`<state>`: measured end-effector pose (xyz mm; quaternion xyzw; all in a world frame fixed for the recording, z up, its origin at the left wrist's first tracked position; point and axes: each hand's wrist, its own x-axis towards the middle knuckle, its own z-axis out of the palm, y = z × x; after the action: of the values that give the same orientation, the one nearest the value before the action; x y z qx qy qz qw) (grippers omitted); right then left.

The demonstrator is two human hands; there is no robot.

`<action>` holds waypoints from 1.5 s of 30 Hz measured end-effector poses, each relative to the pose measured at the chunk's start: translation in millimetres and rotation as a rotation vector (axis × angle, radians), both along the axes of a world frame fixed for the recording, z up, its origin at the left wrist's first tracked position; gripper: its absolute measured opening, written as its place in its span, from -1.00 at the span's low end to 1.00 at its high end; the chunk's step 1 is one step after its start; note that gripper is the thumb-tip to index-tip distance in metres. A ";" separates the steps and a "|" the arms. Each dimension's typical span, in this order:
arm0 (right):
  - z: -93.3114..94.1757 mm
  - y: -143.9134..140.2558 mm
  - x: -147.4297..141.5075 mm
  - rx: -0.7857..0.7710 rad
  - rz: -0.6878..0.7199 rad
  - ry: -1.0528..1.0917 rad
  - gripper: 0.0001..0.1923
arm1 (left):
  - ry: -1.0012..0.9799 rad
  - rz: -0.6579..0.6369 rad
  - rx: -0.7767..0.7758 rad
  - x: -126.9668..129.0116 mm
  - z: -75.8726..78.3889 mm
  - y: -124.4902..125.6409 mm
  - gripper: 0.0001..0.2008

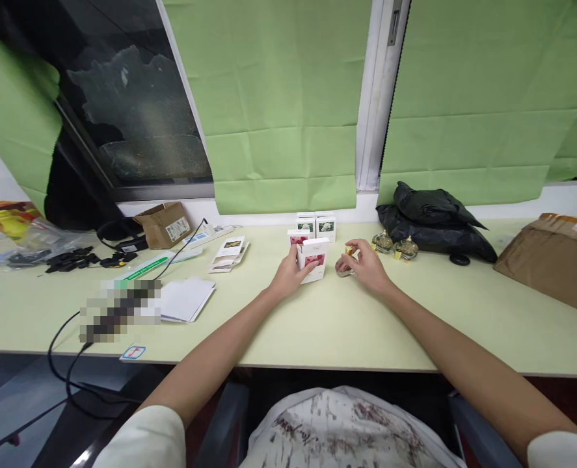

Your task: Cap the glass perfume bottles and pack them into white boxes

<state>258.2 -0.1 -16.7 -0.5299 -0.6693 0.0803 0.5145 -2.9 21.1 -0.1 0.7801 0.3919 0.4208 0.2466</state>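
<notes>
My left hand (288,274) grips a small white box with a pink flower picture (313,259), held upright on the pale green table (327,325). My right hand (366,265) is closed around a small glass perfume bottle with a gold cap (345,263) just right of the box. Another pink-flower box (296,238) stands right behind, and two white-flower boxes (316,225) stand farther back. Two more gold-capped bottles (394,246) sit to the right of my right hand.
Black plastic bags (434,221) lie at the back right, a brown parcel (551,260) at the far right. Left of centre are folded cards (228,253), white papers (185,299), a small cardboard box (165,224), black cables (73,259) and a power strip (210,235).
</notes>
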 end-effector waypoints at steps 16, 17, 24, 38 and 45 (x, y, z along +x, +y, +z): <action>-1.9 -0.6 1.0 -0.066 0.015 0.039 -0.61 | -0.030 -0.030 -0.043 -0.4 -1.3 1.8 -0.45; -1.7 -0.6 0.4 -0.064 0.026 0.062 -0.58 | -0.028 -0.027 -0.039 -0.5 -1.5 2.0 -0.46; -1.2 -0.6 -3.7 -0.072 0.060 0.092 -0.54 | -0.029 -0.023 -0.051 -0.8 -2.1 2.1 -0.46; 0.9 -2.1 2.1 -0.147 0.036 -0.038 -0.65 | -0.058 -0.124 -0.149 -2.2 -16.6 14.1 -0.30; -2.2 0.7 2.4 -0.132 -0.035 -0.123 -0.63 | -0.038 -0.016 -0.121 -4.4 -17.1 17.7 -0.36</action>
<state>260.6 0.6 -18.9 -0.5783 -0.6833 0.0825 0.4379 -7.2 38.8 -17.2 0.7587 0.4058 0.4090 0.3039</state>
